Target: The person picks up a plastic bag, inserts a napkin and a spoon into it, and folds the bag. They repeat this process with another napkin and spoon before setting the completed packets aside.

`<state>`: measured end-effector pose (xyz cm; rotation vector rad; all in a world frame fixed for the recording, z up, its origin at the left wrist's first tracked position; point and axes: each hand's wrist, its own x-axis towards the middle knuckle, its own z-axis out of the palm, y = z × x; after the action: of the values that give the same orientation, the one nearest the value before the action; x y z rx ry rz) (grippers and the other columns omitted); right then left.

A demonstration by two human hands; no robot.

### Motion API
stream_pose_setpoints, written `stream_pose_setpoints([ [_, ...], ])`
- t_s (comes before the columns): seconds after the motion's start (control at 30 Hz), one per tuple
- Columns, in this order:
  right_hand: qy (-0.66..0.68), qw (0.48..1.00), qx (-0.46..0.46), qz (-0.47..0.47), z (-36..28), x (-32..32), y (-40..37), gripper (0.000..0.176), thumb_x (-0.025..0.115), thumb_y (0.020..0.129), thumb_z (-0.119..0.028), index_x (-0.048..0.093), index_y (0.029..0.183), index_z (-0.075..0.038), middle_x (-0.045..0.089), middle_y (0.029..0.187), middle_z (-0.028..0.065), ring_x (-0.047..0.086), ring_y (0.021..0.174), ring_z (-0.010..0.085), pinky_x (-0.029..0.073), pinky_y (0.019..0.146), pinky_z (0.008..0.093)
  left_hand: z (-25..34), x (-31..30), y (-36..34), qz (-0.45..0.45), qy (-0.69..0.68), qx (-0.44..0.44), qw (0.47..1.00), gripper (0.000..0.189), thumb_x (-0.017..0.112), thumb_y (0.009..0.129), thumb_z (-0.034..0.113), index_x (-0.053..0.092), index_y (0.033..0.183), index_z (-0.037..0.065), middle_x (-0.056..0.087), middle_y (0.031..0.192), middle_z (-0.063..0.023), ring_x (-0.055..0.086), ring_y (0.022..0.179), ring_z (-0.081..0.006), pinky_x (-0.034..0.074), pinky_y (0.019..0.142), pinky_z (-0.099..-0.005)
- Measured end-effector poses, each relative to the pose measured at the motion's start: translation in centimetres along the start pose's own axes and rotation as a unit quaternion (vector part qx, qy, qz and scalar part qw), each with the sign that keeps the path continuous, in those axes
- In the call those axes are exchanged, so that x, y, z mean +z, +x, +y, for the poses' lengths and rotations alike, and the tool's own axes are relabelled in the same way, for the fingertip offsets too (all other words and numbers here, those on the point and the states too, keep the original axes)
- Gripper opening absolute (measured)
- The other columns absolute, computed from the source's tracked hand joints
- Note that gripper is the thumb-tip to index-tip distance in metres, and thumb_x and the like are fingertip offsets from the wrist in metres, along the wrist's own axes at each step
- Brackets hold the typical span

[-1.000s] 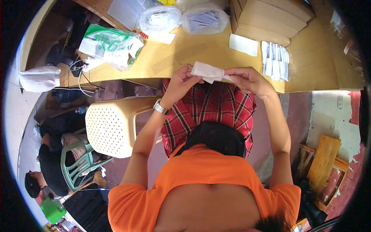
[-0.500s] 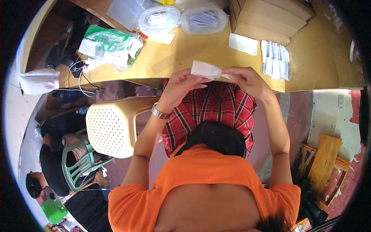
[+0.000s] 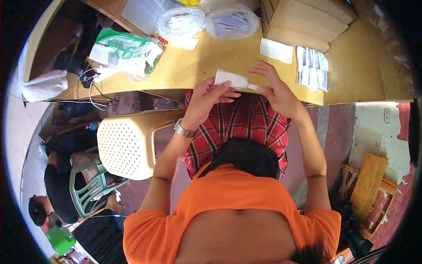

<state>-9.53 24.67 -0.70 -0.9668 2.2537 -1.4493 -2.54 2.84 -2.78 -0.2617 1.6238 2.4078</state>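
Left hand point(image 3: 210, 96) pinches the folded white paper point(image 3: 229, 78) from below, just over the counter point(image 3: 198, 61) edge above my lap, to steady it. Right hand point(image 3: 276, 90): fingers spread, thumb and forefinger nipping the paper's other end. Beyond: row of packets point(image 3: 313, 68) laid within reach; farther, cardboard boxes point(image 3: 303, 20)

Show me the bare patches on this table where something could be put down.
Bare wood of the table lies between the green-printed bag and the flat white packet, and at the right end beyond the row of small packets. Crowded: the far edge, with clear bags and cardboard boxes.
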Motion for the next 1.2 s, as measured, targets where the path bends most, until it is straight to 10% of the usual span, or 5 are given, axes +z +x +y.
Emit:
stream_pose_setpoints([
  [0.17,-0.114,0.987,-0.094,-0.060,0.4,-0.1,0.1,0.060,0.041,0.085,0.010,0.028,0.141,-0.007,0.037,0.142,0.0103,0.046,0.120,0.0207,0.048,0.082,0.0254,0.3,-0.3,0.1,-0.015,0.028,0.008,0.999,0.033,0.056,0.093,0.020,0.050,0.117,-0.002,0.063,0.109,-0.0150,0.066,0.092,-0.0207,0.054,0.074,-0.0281],
  [0.57,0.042,0.986,-0.004,-0.161,-2.1,-1.2,0.8,0.061,0.041,0.085,0.010,0.024,0.142,-0.005,0.037,0.138,0.0158,0.040,0.129,0.0266,0.030,0.106,0.0368,0.9,-0.5,-0.1,-0.027,0.033,-0.005,0.999,0.035,0.055,0.093,0.021,0.049,0.118,-0.002,0.063,0.109,-0.0140,0.066,0.093,-0.0209,0.054,0.073,-0.0284],
  [0.77,0.014,0.990,-0.079,-0.112,-0.2,-0.4,0.5,0.055,0.036,0.090,0.006,0.026,0.142,-0.009,0.045,0.130,0.0117,0.049,0.061,0.0098,0.044,0.056,0.0220,1.2,-0.4,-0.1,-0.029,0.026,-0.006,0.999,0.032,0.052,0.095,0.019,0.048,0.119,-0.002,0.062,0.110,-0.0139,0.066,0.093,-0.0216,0.054,0.073,-0.0282],
  [0.93,0.084,0.981,0.027,-0.176,-1.9,-1.0,0.7,0.052,0.041,0.085,0.011,0.036,0.135,-0.004,0.043,0.134,0.0154,0.040,0.128,0.0265,0.030,0.106,0.0335,0.9,-0.6,0.0,-0.034,0.016,-0.004,0.999,0.034,0.054,0.094,0.021,0.049,0.118,-0.002,0.063,0.108,-0.0136,0.066,0.093,-0.0206,0.055,0.073,-0.0278],
  [1.2,0.041,0.984,0.028,-0.172,-1.2,-0.8,0.7,0.044,0.043,0.085,0.009,0.045,0.127,-0.004,0.048,0.127,0.0133,0.043,0.123,0.0263,0.032,0.104,0.0340,0.8,-0.8,-0.1,-0.029,0.014,-0.007,0.999,0.032,0.050,0.096,0.019,0.048,0.120,-0.001,0.061,0.111,-0.0137,0.065,0.094,-0.0227,0.054,0.074,-0.0295],
])
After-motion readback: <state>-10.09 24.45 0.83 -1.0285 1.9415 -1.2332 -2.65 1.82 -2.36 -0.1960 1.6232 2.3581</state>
